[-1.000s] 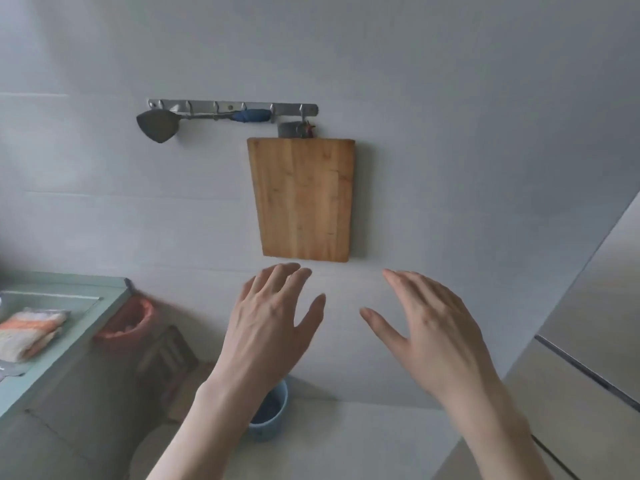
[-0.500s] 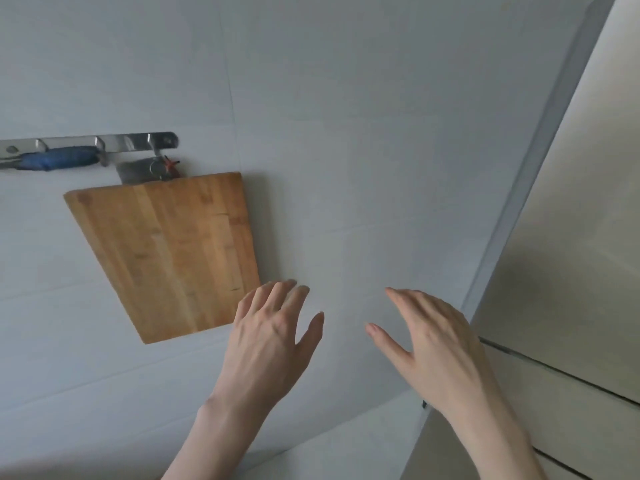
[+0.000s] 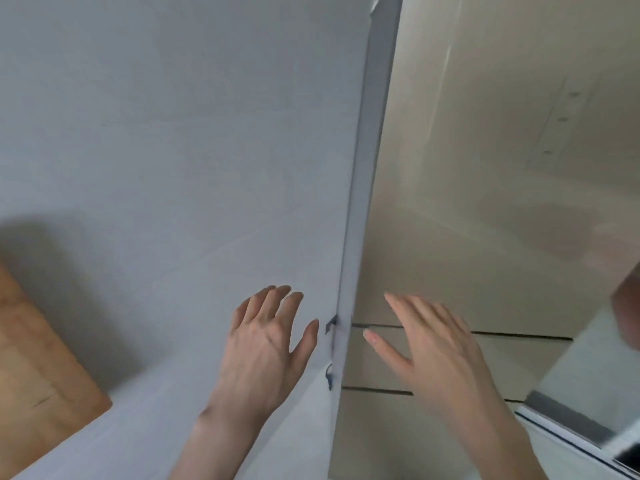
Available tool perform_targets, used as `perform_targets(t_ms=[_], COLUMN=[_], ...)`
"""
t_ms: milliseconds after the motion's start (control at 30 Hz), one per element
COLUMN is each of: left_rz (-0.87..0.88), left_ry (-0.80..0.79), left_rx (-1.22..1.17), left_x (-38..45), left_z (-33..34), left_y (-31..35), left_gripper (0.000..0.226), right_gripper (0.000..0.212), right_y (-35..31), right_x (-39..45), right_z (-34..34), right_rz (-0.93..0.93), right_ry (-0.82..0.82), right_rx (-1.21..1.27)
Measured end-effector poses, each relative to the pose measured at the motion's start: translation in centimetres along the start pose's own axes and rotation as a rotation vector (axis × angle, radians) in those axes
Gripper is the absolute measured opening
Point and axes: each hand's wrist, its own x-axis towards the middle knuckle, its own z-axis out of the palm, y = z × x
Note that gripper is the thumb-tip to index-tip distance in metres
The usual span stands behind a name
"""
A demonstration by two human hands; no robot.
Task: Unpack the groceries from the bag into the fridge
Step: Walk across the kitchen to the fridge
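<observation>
I have both hands raised in front of me with nothing in them. My left hand (image 3: 266,344) has its fingers straight and loosely spread, the thumb out to the side, held before the grey wall (image 3: 173,150). My right hand (image 3: 433,344) is spread the same way, in front of the fridge (image 3: 485,237), whose pale doors fill the space ahead of and beyond that hand. I can't tell whether either hand touches the surface behind it.

The fridge doors look closed: I see only thin dark seams running across behind my right hand and no shelves. The grocery bag is nowhere in view, and I see no groceries either. Far out past my left hand, the corner of a wooden cutting board (image 3: 38,375) hangs on the wall.

As I judge it, the unpacking has not started, or at least nothing here shows it. Still to do: open a fridge door, fetch the bag, and move the items in.
</observation>
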Motion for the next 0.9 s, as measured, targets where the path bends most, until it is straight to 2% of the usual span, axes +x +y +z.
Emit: perform_targets(t_ms=[200, 300, 533, 667, 767, 900], left_rz=[0.084, 0.082, -0.068, -0.190, -0.221, -0.352], left_ry=[0.008, 0.062, 0.179, 0.129, 0.077, 0.065], left_rx=[-0.072, -0.084, -0.127, -0.130, -0.254, -0.626], left_x=[4.9, 7.4, 13.8, 16.5, 17.2, 18.0], left_z=[3.8, 5.4, 9.0, 11.0, 12.3, 13.3], left_y=[3.9, 5.8, 10.0, 11.1, 11.8, 12.0], left_gripper=[0.049, 0.049, 0.058, 0.064, 0.069, 0.064], right_gripper=[0.069, 0.072, 0.069, 0.067, 0.070, 0.076], right_y=[5.6, 7.7, 11.2, 12.6, 13.7, 14.6], right_x=[1.8, 3.4, 8.0, 10.5, 12.0, 13.1], right_z=[0.3, 0.6, 3.3, 4.9, 5.9, 7.9], right_rz=[0.086, 0.096, 0.153, 0.214, 0.211, 0.215], right_ry=[0.078, 0.100, 0.269, 0.372, 0.337, 0.281], right_rx=[-0.031, -0.029, -0.034, -0.032, -0.078, -0.099])
